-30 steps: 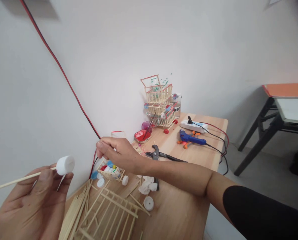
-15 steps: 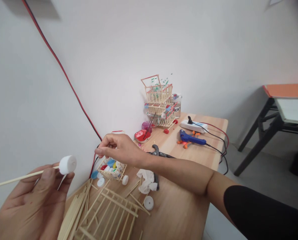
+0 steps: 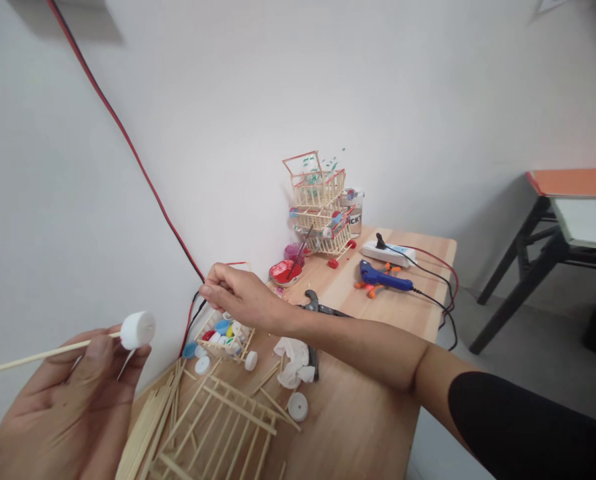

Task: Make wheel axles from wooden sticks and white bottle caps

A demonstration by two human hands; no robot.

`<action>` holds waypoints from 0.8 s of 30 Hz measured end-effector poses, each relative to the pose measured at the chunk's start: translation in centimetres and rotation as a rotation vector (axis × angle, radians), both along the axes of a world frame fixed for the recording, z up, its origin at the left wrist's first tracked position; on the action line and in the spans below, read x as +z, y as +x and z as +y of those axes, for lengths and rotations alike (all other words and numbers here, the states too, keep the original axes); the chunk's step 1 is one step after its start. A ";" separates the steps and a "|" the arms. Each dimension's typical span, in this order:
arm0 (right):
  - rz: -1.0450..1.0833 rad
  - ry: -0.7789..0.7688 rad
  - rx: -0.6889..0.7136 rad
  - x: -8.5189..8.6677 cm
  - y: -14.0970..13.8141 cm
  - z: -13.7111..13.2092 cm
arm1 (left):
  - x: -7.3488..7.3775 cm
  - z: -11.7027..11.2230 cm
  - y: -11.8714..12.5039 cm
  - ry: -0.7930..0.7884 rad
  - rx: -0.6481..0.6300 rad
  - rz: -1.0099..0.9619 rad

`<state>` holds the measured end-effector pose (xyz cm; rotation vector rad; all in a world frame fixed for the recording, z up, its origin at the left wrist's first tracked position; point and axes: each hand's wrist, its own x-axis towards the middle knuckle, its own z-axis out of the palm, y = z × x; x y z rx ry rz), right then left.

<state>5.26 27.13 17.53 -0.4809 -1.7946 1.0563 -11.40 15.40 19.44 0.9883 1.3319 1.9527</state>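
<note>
My left hand (image 3: 73, 407) is at the lower left, fingers closed on a thin wooden stick (image 3: 38, 357) with a white bottle cap (image 3: 138, 329) on its end. My right hand (image 3: 241, 299) reaches across the wooden table (image 3: 368, 413), fingers pinched together above a small stick basket (image 3: 225, 337) full of coloured bottle caps. What the pinch holds, if anything, is too small to make out. A flat frame of sticks (image 3: 218, 420) lies below the basket, with loose white caps (image 3: 298, 405) beside it.
Pliers (image 3: 318, 307), a crumpled white tissue (image 3: 292, 363), a red paint dish (image 3: 284, 272), stacked stick carts (image 3: 323, 207), a blue glue gun (image 3: 381, 277) and a power strip (image 3: 388, 252) sit further back. A red-black cable (image 3: 128, 143) runs down the wall. Another table (image 3: 573, 200) stands right.
My right hand has shifted slightly right and up over the basket, fingers still pinched. My left hand with the stick and cap has barely moved.
</note>
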 end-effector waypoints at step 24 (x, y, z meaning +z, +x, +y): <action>0.094 -0.216 0.270 -0.6 -0.7 1.1 | 0.3 -0.2 0.2 -0.005 0.026 0.013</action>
